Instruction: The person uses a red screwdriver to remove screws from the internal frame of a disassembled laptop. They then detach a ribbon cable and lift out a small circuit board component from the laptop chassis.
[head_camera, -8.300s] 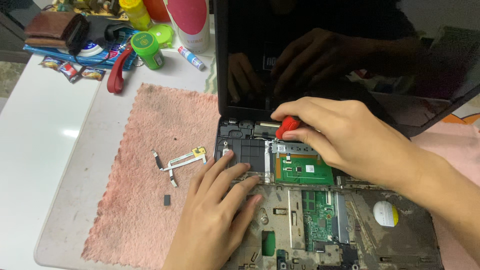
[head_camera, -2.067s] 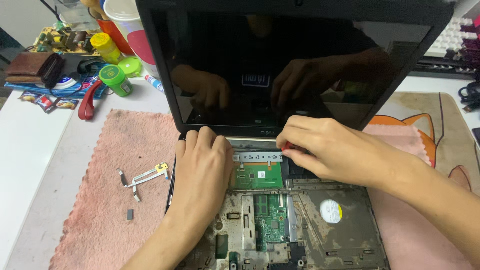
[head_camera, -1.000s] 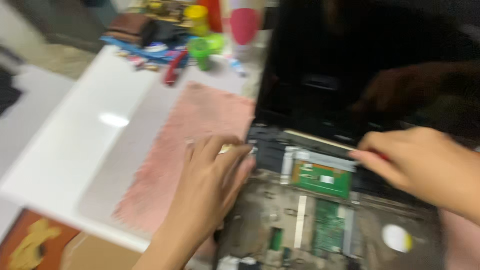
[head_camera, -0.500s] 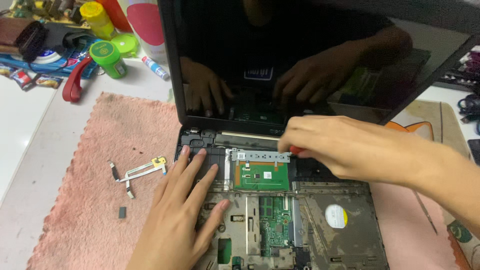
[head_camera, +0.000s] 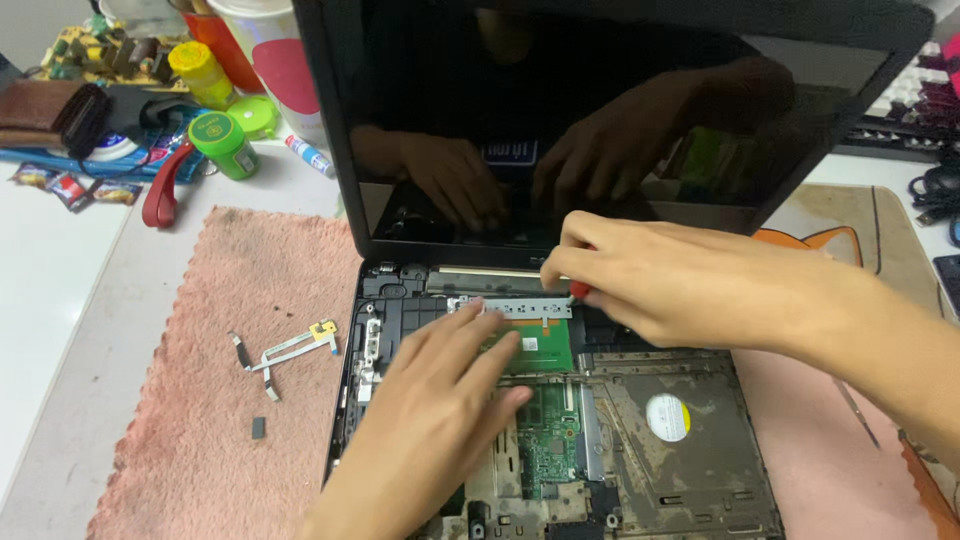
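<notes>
**Both hands over open laptop**

Left hand (head_camera: 440, 410) flat, fingers spread, pressing the green board (head_camera: 545, 350) in the laptop base (head_camera: 690, 470). Beyond it, right hand (head_camera: 640, 280) arched, fingers pinched on red screwdriver (head_camera: 578, 290) at the metal bracket (head_camera: 515, 308) below the screen (head_camera: 600, 110)

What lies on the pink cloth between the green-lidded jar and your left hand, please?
In the head view, between the green-lidded jar and the left hand, bare pink cloth carries a loose ribbon cable with metal bracket.
</notes>
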